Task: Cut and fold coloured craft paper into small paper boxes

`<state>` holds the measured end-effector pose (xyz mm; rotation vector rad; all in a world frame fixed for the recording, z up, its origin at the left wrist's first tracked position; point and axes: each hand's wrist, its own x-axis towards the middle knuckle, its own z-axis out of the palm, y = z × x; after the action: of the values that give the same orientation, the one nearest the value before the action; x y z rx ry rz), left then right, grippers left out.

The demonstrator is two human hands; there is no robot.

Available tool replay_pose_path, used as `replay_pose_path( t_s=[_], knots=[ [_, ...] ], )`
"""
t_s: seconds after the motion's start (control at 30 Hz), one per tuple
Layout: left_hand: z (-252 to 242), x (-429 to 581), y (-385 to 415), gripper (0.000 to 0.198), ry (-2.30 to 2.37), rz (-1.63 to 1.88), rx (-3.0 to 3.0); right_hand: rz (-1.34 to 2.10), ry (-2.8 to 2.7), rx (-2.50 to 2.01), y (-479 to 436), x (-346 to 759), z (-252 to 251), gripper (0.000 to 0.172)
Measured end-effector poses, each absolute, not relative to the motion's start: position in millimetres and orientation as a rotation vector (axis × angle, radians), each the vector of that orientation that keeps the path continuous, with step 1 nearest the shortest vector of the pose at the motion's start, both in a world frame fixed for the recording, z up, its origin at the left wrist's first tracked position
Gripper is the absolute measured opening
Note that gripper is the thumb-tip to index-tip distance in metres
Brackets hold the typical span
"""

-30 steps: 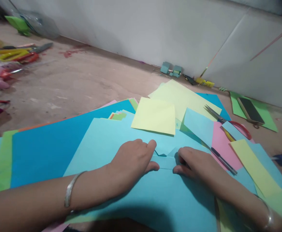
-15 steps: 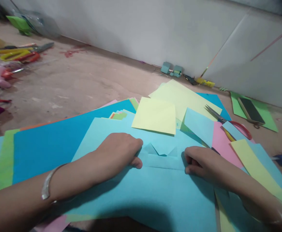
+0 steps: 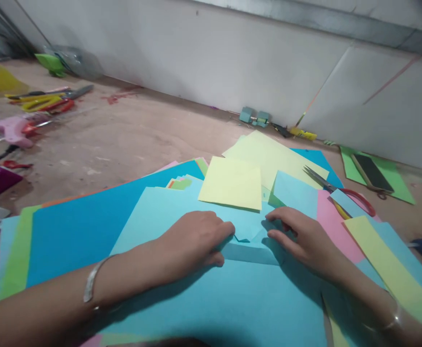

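Observation:
A small folded light-blue paper (image 3: 250, 251) lies on a large light-blue sheet (image 3: 232, 299), with a strip along its lower edge and little corner flaps above. My left hand (image 3: 196, 241) is closed over the left end of the folded paper, index finger by a flap and thumb lower down; part of the paper is hidden under it. At the right end, my right hand (image 3: 295, 233) is open, thumb and fingers apart, its fingertips close to the paper. A folded pale-yellow paper (image 3: 230, 183) sits just beyond the hands.
Scissors (image 3: 321, 179) with red handles lie on papers to the right, near a phone (image 3: 372, 172) on a green sheet. Bright-blue sheets (image 3: 84, 231) spread leftward. Far left are a pink glue gun (image 3: 13, 130) and more scissors (image 3: 47, 100). A white wall (image 3: 182, 58) rises behind.
My right hand has opened from a closed grip, its fingers lifting apart. My left hand has shifted right over the folded paper. The view has tilted up slightly.

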<state>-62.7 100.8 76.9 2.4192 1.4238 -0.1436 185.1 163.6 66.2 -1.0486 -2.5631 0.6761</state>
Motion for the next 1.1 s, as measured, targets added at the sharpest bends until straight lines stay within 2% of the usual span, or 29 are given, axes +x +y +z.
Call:
replay_pose_path(
  t_s=[0.1,0.17,0.27,0.37,0.5,0.6,0.7,0.8,0.9,1.03,1.1],
  knots=[
    [74.8,-59.8,97.9,0.003,1.277,-0.044,2.487,0.767,-2.559,-1.050,162.6,183.9,66.6,0.019],
    [75.6,-59.7,96.5,0.016,1.256,0.050,2.565,0.855,-2.539,-1.018,162.1,185.2,69.7,0.023],
    [75.4,-61.1,97.4,0.020,1.304,0.243,2.620,0.855,-2.571,-0.761,161.1,188.4,69.6,0.029],
    [71.5,-62.6,101.6,0.021,1.364,0.341,2.554,0.609,-2.606,-0.580,159.0,190.4,60.8,0.037],
    [69.7,-61.9,104.0,0.024,1.456,0.334,2.410,0.191,-2.585,-0.625,152.3,188.7,51.0,0.042],
    [73.5,-58.8,98.3,0.024,1.490,0.384,2.314,0.010,-2.602,-0.519,144.0,185.3,52.6,0.040],
    [72.9,-55.5,91.0,0.023,1.428,0.530,2.242,-0.026,-2.590,-0.384,136.6,180.4,57.2,0.028],
    [64.0,-54.1,88.6,0.032,1.296,0.631,2.204,-0.057,-2.592,-0.286,133.4,174.9,60.4,0.016],
    [57.7,-53.8,90.2,0.036,1.325,0.684,2.187,-0.021,-2.672,-0.297,133.9,171.5,59.1,0.024],
    [68.2,-52.3,86.2,0.018,1.437,0.836,2.339,0.053,-2.772,-0.371,135.9,172.4,49.2,0.026],
    [76.5,-50.7,79.5,0.028,1.438,0.834,2.482,0.108,-2.795,-0.419,136.3,173.6,44.4,0.028]
  ],
)
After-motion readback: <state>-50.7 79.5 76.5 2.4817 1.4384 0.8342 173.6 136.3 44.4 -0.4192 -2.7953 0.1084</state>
